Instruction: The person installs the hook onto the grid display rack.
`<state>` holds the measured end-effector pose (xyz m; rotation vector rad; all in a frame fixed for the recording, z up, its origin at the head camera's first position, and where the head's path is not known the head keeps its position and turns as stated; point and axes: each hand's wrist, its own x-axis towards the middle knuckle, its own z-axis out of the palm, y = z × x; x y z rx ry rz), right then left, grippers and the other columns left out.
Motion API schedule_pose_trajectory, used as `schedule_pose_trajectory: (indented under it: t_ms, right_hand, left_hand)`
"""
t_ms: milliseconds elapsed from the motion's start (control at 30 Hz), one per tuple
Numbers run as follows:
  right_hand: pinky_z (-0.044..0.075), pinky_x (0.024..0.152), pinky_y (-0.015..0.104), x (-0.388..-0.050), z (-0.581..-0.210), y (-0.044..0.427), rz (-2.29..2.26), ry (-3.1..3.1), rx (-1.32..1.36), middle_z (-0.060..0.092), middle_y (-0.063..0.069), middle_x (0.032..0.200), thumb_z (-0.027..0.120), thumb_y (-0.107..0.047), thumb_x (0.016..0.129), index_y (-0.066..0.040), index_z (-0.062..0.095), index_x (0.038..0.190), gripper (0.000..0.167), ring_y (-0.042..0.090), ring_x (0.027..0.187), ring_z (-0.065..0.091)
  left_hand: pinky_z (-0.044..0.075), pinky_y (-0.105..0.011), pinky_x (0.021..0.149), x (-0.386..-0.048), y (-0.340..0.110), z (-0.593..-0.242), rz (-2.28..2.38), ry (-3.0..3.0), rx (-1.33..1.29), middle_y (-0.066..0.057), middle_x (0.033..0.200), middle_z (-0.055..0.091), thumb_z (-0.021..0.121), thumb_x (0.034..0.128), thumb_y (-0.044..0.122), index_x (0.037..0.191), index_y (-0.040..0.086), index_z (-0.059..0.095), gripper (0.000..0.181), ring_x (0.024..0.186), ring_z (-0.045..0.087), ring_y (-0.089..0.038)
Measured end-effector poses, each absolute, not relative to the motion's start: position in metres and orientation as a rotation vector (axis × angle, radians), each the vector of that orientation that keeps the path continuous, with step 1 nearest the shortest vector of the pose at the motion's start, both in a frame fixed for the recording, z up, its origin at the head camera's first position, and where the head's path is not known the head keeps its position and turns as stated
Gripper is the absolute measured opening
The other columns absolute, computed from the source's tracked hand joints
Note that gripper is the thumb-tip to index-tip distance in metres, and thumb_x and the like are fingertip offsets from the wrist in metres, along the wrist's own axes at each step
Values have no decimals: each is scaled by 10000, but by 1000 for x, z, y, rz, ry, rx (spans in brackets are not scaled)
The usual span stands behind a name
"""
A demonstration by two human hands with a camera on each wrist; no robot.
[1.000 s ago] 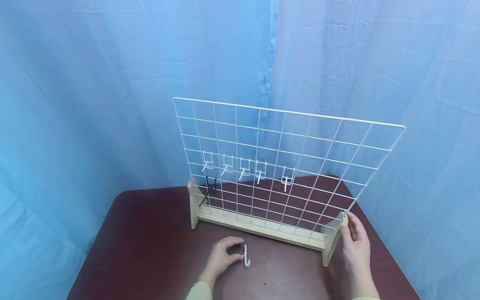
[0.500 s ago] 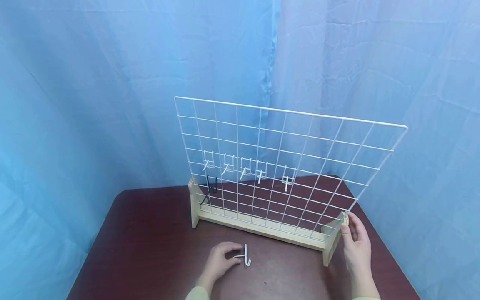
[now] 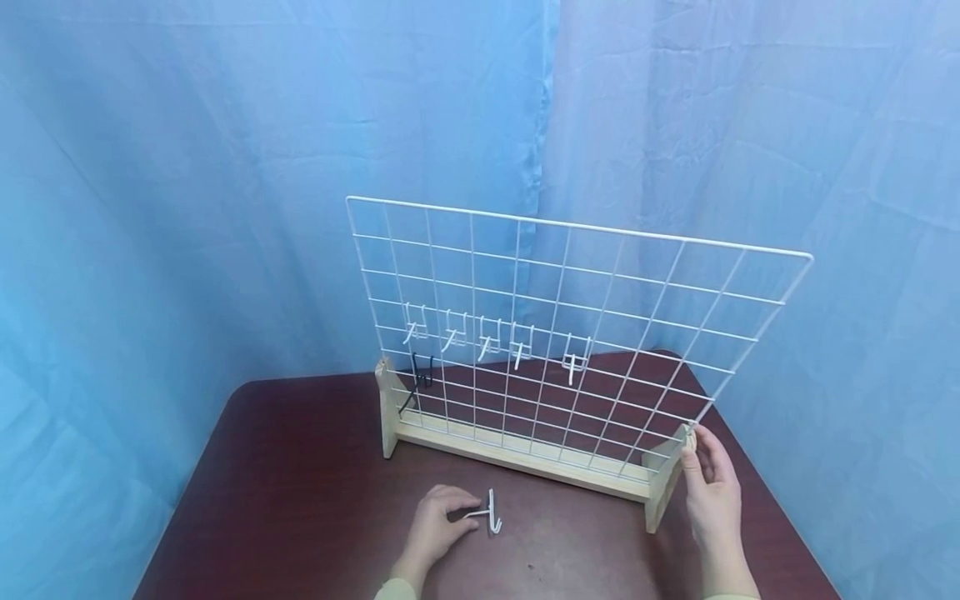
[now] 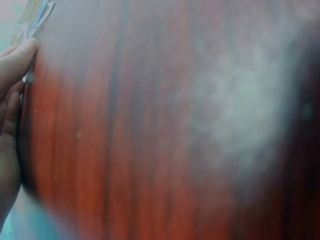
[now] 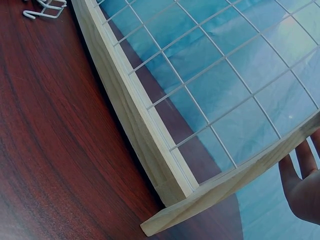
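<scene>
My left hand (image 3: 433,527) is low over the table, thumb and index finger about the thin prong of a white wire hook (image 3: 492,512). The hook's flat frame stands out to the right of the fingertips. In the left wrist view the thumb (image 4: 20,57) is beside part of the white hook (image 4: 42,15). My right hand (image 3: 712,492) grips the right wooden end piece (image 3: 663,479) of a display stand, thumb in front and fingers behind. A white wire grid (image 3: 555,292) rises from this stand, tilted back.
Several white hooks (image 3: 489,343) hang in a row on the grid. A black hook (image 3: 418,383) hangs lower left. The stand's wooden base bar (image 3: 517,454) crosses the dark red table (image 3: 300,467). Blue curtains (image 3: 225,167) close in behind and at the sides.
My left hand has drawn slightly left along the hook and its finger gap has narrowed, so the prong now shows. The hook stays in nearly the same place. The right hand keeps its grip.
</scene>
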<state>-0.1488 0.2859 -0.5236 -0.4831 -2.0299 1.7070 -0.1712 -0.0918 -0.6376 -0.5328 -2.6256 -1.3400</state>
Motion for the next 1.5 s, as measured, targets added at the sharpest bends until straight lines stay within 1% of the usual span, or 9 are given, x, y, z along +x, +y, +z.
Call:
schedule_pose_trajectory:
  t_ms: [267, 400, 533, 800, 967, 1100, 1333, 1500]
  right_hand:
    - [413, 963, 100, -148, -524, 286, 1688, -2025, -465, 514, -171, 1260, 531, -175, 1027, -106, 452, 1471, 456, 6, 1215, 473]
    - [414, 963, 101, -148, -524, 286, 1693, -2021, -459, 514, -168, 1263, 533, -175, 1027, -102, 452, 1471, 457, 7, 1217, 474]
    - [413, 960, 97, -147, -524, 286, 1718, -1999, -451, 519, -167, 1257, 536, -168, 1025, -98, 454, 1469, 456, 8, 1214, 475]
    - [419, 931, 79, -146, -523, 284, 1772, -1934, -427, 539, -152, 1233, 545, -139, 1019, -83, 474, 1451, 441, 8, 1179, 488]
    - [412, 956, 93, -146, -524, 285, 1739, -1962, -437, 530, -165, 1238, 546, -159, 1022, -101, 472, 1457, 445, 6, 1198, 483]
    - [405, 979, 107, -146, -524, 286, 1735, -1971, -454, 522, -156, 1256, 542, -167, 1024, -112, 464, 1465, 452, 29, 1236, 475]
    - [398, 994, 116, -147, -523, 285, 1696, -2021, -451, 508, -147, 1289, 530, -190, 1029, -118, 445, 1480, 464, 56, 1281, 459]
    - [404, 983, 110, -148, -524, 285, 1718, -1997, -439, 516, -150, 1274, 534, -171, 1027, -110, 450, 1475, 460, 30, 1250, 469]
  left_hand:
    - [498, -302, 798, -170, -83, -642, -1272, -2577, -475, 168, 875, 695, 875, 686, 162, 866, 210, 790, 205, 874, 586, -77]
    - [494, -294, 768, -168, -80, -642, -1250, -2557, -440, 196, 824, 676, 876, 685, 144, 818, 223, 779, 182, 835, 576, -55]
    - [496, -296, 764, -167, -79, -641, -1241, -2561, -410, 207, 807, 664, 872, 692, 135, 796, 231, 769, 175, 830, 572, -49]
    - [492, -302, 784, -163, -77, -640, -1317, -2576, -335, 200, 820, 653, 851, 739, 126, 796, 241, 758, 158, 853, 566, -63]
    - [499, -306, 791, -161, -75, -636, -1385, -2564, -251, 197, 832, 655, 844, 759, 173, 803, 246, 762, 119, 858, 572, -62]
    - [502, -312, 806, -159, -72, -629, -1469, -2521, -201, 179, 848, 665, 841, 768, 194, 821, 233, 774, 94, 870, 586, -72]
    - [515, -283, 785, -156, -68, -613, -1508, -2453, -161, 172, 866, 665, 840, 768, 135, 844, 220, 782, 128, 881, 586, -71]
    - [523, -260, 761, -154, -65, -597, -1526, -2358, -189, 160, 857, 668, 842, 757, 88, 849, 205, 783, 160, 864, 592, -78]
